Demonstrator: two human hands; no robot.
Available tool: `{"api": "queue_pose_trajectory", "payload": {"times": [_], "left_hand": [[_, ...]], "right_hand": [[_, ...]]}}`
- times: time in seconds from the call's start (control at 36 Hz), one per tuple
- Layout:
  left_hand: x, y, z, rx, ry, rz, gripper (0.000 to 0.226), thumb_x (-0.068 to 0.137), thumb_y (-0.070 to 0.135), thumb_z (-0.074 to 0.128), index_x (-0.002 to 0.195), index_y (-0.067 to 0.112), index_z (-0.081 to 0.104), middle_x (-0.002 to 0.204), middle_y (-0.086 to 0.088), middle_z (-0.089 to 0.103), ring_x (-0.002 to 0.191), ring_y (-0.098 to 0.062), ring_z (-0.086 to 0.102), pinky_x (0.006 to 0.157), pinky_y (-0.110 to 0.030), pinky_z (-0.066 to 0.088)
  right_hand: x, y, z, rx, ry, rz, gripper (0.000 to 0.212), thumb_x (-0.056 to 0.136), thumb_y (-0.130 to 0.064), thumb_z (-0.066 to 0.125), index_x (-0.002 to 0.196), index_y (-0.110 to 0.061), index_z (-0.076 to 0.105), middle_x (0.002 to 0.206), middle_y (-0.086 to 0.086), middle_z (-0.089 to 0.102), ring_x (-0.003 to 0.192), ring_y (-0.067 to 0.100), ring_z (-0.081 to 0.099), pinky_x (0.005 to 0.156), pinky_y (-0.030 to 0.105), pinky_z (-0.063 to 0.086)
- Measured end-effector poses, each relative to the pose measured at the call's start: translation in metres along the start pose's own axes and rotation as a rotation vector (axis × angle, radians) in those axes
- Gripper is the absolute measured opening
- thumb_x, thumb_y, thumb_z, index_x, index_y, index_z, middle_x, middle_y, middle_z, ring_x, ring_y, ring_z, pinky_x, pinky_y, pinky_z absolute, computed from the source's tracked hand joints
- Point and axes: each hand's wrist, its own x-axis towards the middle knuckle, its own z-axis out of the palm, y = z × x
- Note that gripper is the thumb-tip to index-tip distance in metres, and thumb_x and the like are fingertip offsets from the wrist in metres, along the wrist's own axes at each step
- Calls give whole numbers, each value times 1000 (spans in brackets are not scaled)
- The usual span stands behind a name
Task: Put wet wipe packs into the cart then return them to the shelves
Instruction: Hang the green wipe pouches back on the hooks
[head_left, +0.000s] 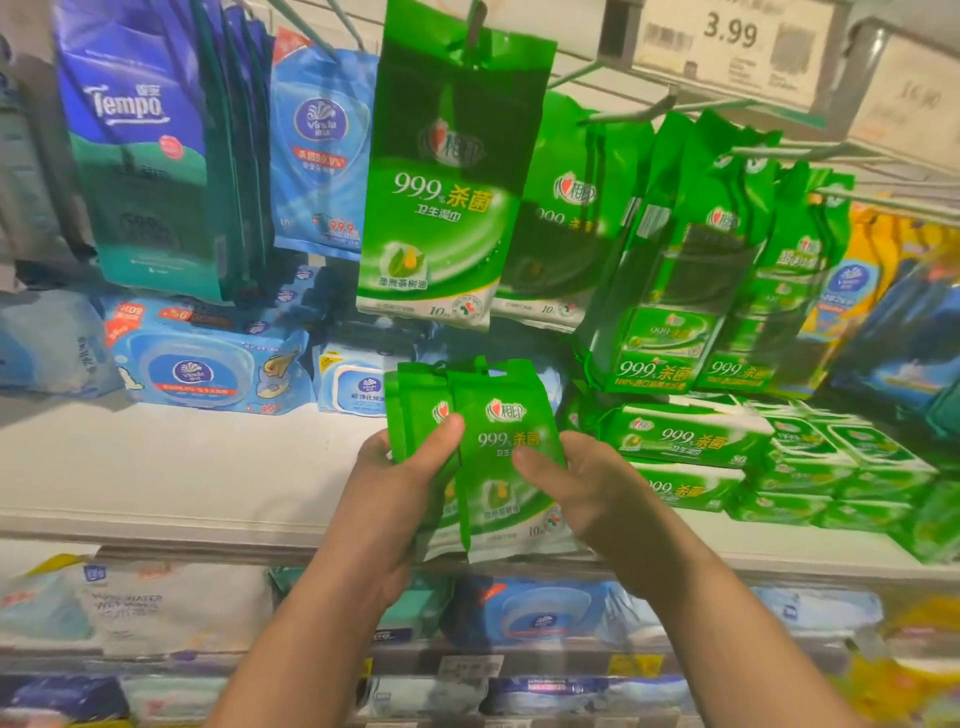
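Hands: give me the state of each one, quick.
Left hand: holding the rear green wipe packs, thumb across the front.
Right hand: holding the front green wipe pack, thumb on its face.

view count: one, head-worn wide-angle, no second view to overlap
origin: person's head, above and behind both bare forearms
facing: forward and slightly down at white shelf board
range: close; left hand and right hand at frame centre
beyond fingertips: green glossy hanging wipe pack on peg, straight above
right of fingers: white price label "3.99", top edge
distortion: edges bend and blur, lower shelf soft
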Motion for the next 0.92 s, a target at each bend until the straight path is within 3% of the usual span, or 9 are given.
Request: {"api": "queue_pose_trajectory", "payload": {"times": [0.17, 0.25, 0.28, 0.31, 0.33, 0.36, 0.5, 0.81, 0.92], "left_hand": [[8, -7, -1, 56, 40, 10, 21, 96, 25, 69, 114, 14, 66, 98, -10, 80, 93, -34, 77, 89, -53, 60], [11, -8, 0, 55, 30, -4, 17, 97, 23, 67, 112, 13, 67, 93, -7, 80, 81, -25, 78, 71, -38, 64], [11, -8, 0, 50, 32, -7, 15, 98, 22, 67, 110, 13, 67, 90, -5, 80, 72, -18, 77, 59, -28, 60], [11, -8, 0, 47, 37, -9, 14, 98, 23, 67, 108, 14, 68, 87, -4, 80, 67, -15, 75, 55, -23, 56], [12, -9, 0, 51, 40, -12, 14, 97, 25, 68, 108, 16, 68, 88, -3, 80, 69, -15, 73, 58, -23, 54], [13, -9, -2, 60, 43, -13, 15, 96, 28, 69, 107, 18, 69, 91, -4, 80, 74, -18, 72, 66, -27, 54], [18, -9, -3, 68, 74, -13, 17, 94, 32, 70, 108, 22, 71, 92, 3, 80, 75, -16, 67, 68, -29, 48], [14, -10, 3, 7, 41, -65, 21, 96, 25, 68, 114, 14, 68, 88, -4, 80, 62, -13, 74, 45, -20, 52], [12, -9, 5, 5, 36, -76, 22, 96, 24, 67, 114, 11, 67, 90, -9, 80, 66, -19, 77, 45, -24, 54]], "right_hand": [[1, -3, -2, -64, 28, 46, 35, 80, -58, 67, 90, -25, 64, 100, 8, 73, 100, 31, 70, 95, 51, 56], [-6, -7, -2, 56, 74, 44, 61, 79, -63, 63, 114, -13, 62, 104, 21, 70, 91, 29, 67, 88, 40, 55], [-9, -8, -2, 135, 99, 47, 56, 92, -52, 61, 123, -6, 56, 102, 27, 66, 84, 31, 62, 67, 24, 36], [-11, -7, -3, 121, 139, 34, 54, 97, -45, 58, 133, -8, 43, 91, 26, 65, 73, 29, 58, 88, 39, 12], [-10, 0, -6, 97, 166, 5, 40, 96, -46, 60, 113, -10, 60, 73, 17, 61, 61, 23, 53, 63, 42, 27], [-10, 3, -8, 64, 214, -30, 38, 92, -51, 62, 88, -15, 52, 65, 5, 57, 54, 15, 48, 68, 46, 46], [-24, -10, -16, -74, 413, -218, 39, 80, -65, 59, 88, -27, 63, 67, -5, 67, 62, 17, 65, 64, 46, 57], [-35, -68, -23, 35, 650, -575, 35, 78, -60, 54, 90, -28, 61, 81, 3, 69, 76, 33, 67, 71, 55, 56], [-33, -87, -25, 38, 702, -628, 26, 83, -55, 55, 84, -29, 59, 73, -15, 64, 69, 8, 61, 69, 36, 55]]}}
